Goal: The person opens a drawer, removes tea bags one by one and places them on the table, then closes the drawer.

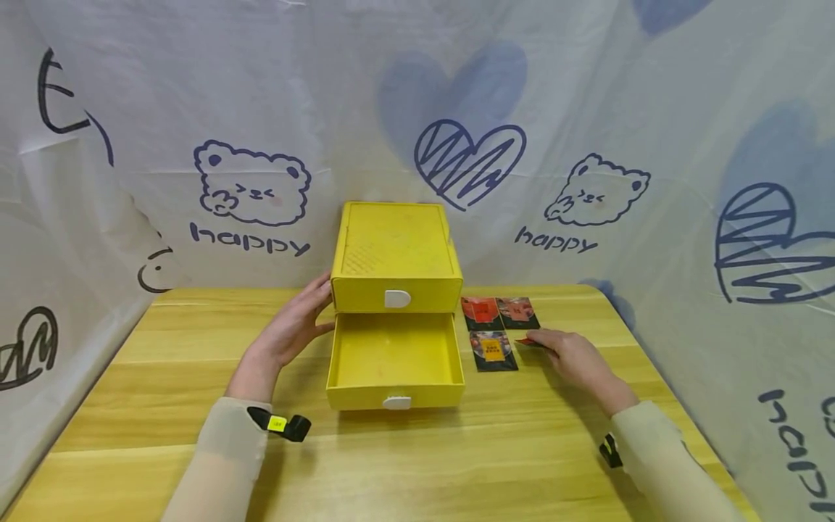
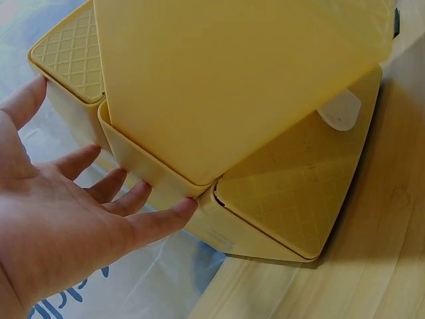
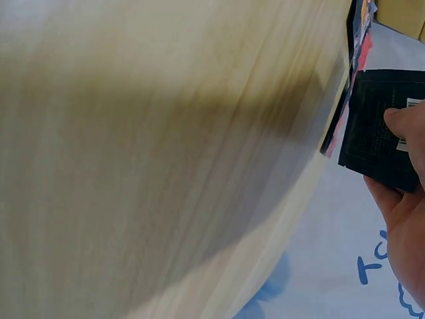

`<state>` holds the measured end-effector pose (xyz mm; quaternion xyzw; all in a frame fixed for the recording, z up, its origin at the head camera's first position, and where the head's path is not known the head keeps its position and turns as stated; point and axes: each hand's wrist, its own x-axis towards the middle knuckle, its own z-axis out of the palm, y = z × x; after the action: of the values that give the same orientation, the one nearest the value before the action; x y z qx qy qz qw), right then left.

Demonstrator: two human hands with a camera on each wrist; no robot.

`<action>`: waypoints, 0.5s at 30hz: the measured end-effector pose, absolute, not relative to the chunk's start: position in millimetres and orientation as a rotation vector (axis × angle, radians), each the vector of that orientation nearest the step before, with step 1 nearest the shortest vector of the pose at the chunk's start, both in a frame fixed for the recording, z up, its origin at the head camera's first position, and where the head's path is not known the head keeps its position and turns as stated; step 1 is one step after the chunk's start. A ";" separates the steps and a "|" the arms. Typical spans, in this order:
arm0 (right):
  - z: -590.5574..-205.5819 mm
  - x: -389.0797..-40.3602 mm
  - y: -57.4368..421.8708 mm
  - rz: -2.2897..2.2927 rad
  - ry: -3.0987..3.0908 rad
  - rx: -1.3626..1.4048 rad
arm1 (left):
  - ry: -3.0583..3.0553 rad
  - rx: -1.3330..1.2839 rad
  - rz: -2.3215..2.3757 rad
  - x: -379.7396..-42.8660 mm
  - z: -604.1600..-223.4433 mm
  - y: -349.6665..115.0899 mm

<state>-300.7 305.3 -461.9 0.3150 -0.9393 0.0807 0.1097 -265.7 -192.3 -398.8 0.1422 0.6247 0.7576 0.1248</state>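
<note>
the right hand [image 1: 577,359] pinches one packet [image 3: 372,133], already lifted; three more packets [image 1: 493,351], not yet picked up, lie to its left. the left hand [image 1: 293,322], spread, touches the box [image 1: 398,243] at its right, drawer [image 1: 362,398] already out.

1. Backdrop [image 1: 352,87]: wht sheet, creased, hung behind far edge of worktop; similar sheeting along L and R sides.
2. Prints, rear: 2 bear outlines, L [image 1: 253,185] and R [image 1: 596,190], each w/ "happy" beneath; striped heart outline [image 1: 446,156] btwn them, overlapping a pale blue heart [image 1: 489,76].
3. R sheeting: 2nd pale blue heart [image 1: 779,148], another striped outline, "happy" running down at lower R, partly cut off by frame edge.
4. L sheeting: partial dk drawn strokes, not readable.
5. Worktop [image 1: 417,467]: lt yellow-brown, wood-grain finish, far R corner rounded.
6. Light: soft, approx. even; broad blurred shadow on worktop in R wrist view. Source out of frame.
</note>
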 end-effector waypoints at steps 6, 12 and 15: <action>-469.6 -302.7 306.6 0.218 -2.751 0.967 | 1.825 0.424 2.204 -265.6 -398.1 -191.8; -471.8 -300.4 304.2 0.193 -2.784 0.961 | 1.824 0.430 2.206 -266.0 -398.4 -191.6; -471.3 -300.0 302.9 0.177 -2.814 0.955 | 1.826 0.425 2.207 -265.8 -398.9 -191.9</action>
<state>-300.0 302.9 -471.3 0.3197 -0.9421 0.0594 0.0820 -265.8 -191.9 -398.9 0.1456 0.6259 0.7563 0.1225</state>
